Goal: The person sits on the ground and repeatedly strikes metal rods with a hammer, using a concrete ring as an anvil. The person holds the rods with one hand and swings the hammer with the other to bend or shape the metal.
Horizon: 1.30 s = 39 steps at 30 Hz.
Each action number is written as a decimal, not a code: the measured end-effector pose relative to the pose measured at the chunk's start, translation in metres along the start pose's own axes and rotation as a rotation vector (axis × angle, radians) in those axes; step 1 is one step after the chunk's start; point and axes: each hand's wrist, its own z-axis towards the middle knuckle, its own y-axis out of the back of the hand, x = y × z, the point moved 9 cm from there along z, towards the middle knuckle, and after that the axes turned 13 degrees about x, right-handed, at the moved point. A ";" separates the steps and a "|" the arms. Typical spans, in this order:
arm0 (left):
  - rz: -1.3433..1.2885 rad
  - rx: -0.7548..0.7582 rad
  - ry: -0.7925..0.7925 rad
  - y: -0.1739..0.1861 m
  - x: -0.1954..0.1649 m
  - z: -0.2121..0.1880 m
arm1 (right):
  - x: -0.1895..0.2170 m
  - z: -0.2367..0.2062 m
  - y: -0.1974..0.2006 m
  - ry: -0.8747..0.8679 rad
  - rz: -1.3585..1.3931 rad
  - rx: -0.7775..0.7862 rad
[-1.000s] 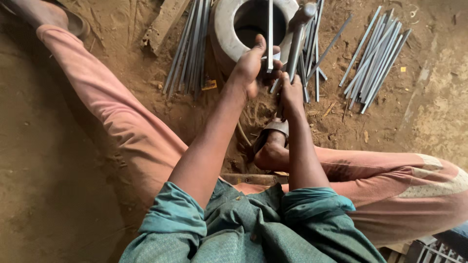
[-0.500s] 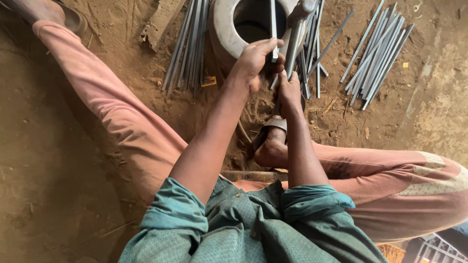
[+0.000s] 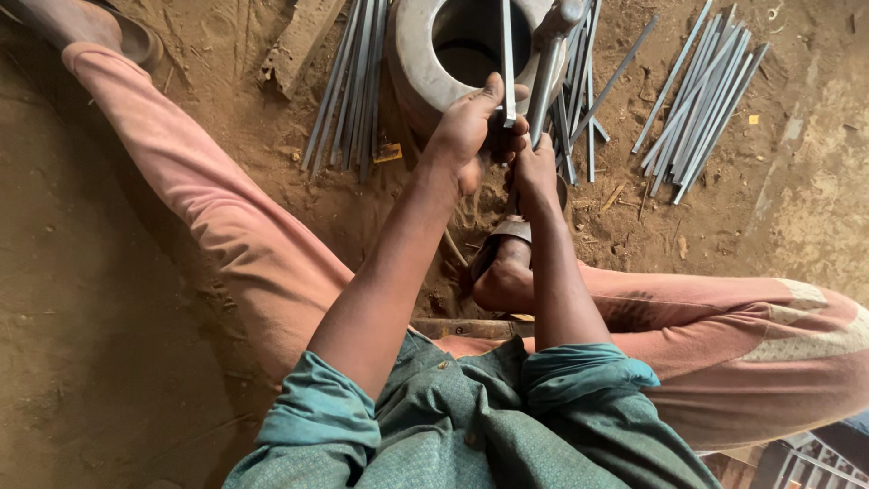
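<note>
Left hand [image 3: 471,127] clamped around a thin grey metal strip [image 3: 507,54], fingers curled tight, thumb on top; strip upright, running from the fingers up past the mouth of the heavy metal ring [image 3: 416,63] just beyond the knuckles. Right hand [image 3: 536,172] wrapped around a hammer handle [image 3: 543,91], fingers closed around the lower end, hammer head [image 3: 563,13] near the frame top, close beside the strip.

Strip judged: light, stiff, narrow, likely sharp-edged and slick; prone to twisting in the grip, so best held low, near the working end, flat faces between thumb and forefinger. Hammer judged top-heavy; grip near the handle end suits swinging.

More strips [image 3: 697,100] in a loose pile well to the right of the fingers; another bundle [image 3: 348,86] to the left. Sandalled foot [image 3: 502,263] below the wrists, on bare earth.
</note>
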 end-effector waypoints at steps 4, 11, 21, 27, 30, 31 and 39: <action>-0.011 0.005 -0.063 0.001 -0.002 0.007 | -0.003 0.000 0.002 -0.043 0.018 -0.005; -0.032 0.011 -0.068 0.008 0.003 0.017 | -0.002 0.003 0.000 -0.019 0.026 -0.011; 0.107 -0.014 -0.058 0.025 0.004 0.020 | 0.006 -0.002 -0.002 -0.021 0.078 -0.004; 0.781 -0.229 0.184 0.123 0.008 -0.012 | 0.051 -0.019 -0.007 -0.073 1.334 0.297; 1.260 -0.444 0.224 0.170 -0.016 -0.041 | 0.074 -0.031 0.014 -0.002 1.444 0.224; 1.265 -0.480 0.240 0.176 -0.016 -0.046 | 0.081 -0.033 0.024 0.034 1.376 0.174; 1.523 -0.070 0.193 0.043 0.089 0.012 | 0.168 -0.093 0.081 0.368 1.320 0.457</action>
